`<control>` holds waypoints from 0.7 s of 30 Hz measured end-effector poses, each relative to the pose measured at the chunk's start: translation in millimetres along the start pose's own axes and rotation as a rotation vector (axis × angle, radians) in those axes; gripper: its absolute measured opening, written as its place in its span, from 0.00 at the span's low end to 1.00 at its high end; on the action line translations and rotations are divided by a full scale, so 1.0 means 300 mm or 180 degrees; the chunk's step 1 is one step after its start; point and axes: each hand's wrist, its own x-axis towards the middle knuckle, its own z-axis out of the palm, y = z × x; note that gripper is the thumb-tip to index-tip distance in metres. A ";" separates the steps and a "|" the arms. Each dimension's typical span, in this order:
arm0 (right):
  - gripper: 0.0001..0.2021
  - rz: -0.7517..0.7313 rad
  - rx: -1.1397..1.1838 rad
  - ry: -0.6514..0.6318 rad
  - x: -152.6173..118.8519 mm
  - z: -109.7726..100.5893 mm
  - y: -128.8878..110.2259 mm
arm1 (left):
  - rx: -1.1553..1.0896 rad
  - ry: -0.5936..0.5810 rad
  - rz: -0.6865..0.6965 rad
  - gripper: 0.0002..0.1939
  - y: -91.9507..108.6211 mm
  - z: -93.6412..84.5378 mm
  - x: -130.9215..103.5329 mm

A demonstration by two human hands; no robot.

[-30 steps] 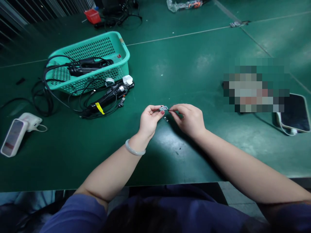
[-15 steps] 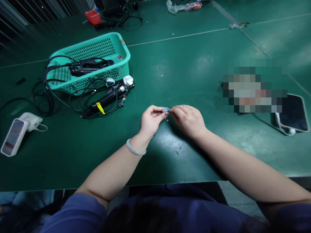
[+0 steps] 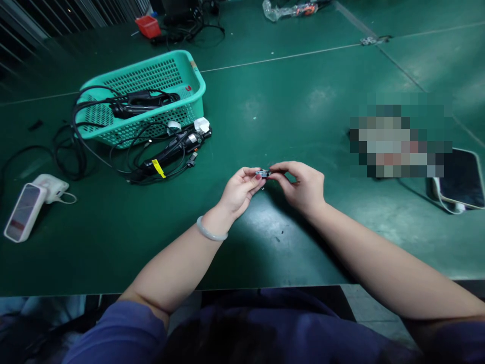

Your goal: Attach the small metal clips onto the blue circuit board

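Note:
My left hand (image 3: 239,192) pinches a small grey metallic piece (image 3: 262,173) between thumb and fingers, above the green table. From the other side my right hand (image 3: 301,184) has its thumb and index fingertip closed at the right end of the same piece. The piece is too small for me to tell its kind. A tiny pale bit shows just under my left fingertips, and I cannot make out whether it is attached.
On the left are a turquoise basket (image 3: 200,103) with black cabled devices, a black device with a yellow tag (image 3: 159,168) and a white-cased phone (image 3: 23,215). A blurred-out patch and another phone (image 3: 462,177) lie right. A red box (image 3: 147,27) stands at the back.
My right hand's thumb and index finger have spread into a rounder pinch at the piece's right end. The piece has tilted and shifted slightly right.

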 end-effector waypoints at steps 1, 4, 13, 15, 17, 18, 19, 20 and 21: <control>0.06 0.0029 0.0061 0.0028 0.001 -0.001 0.000 | -0.0058 0.0005 -0.0008 0.06 0.003 0.001 -0.001; 0.05 0.0090 0.0140 -0.0003 0.003 0.000 0.012 | -0.0220 0.0113 0.0081 0.06 0.015 0.003 0.000; 0.06 -0.0051 -0.0491 -0.1268 -0.013 0.042 0.034 | -0.0251 0.0349 0.0405 0.07 0.012 -0.001 0.011; 0.06 -0.0153 -0.0566 -0.1324 -0.013 0.045 0.032 | -0.0218 0.0343 0.0415 0.08 0.009 -0.002 0.012; 0.06 -0.0217 -0.0638 -0.1296 -0.011 0.046 0.034 | -0.0174 0.0375 0.0416 0.08 0.007 -0.002 0.012; 0.06 -0.0238 -0.0676 -0.1280 -0.010 0.046 0.035 | -0.0152 0.0394 0.0418 0.08 0.006 -0.002 0.012; 0.07 -0.0260 -0.0717 -0.1276 -0.010 0.048 0.037 | -0.0132 0.0404 0.0421 0.08 0.005 -0.001 0.012; 0.07 -0.0288 -0.0771 -0.1280 -0.010 0.049 0.040 | -0.0115 0.0407 0.0426 0.09 0.004 -0.001 0.013; 0.07 -0.0321 -0.0834 -0.1293 -0.011 0.051 0.044 | -0.0100 0.0399 0.0432 0.09 0.003 -0.001 0.013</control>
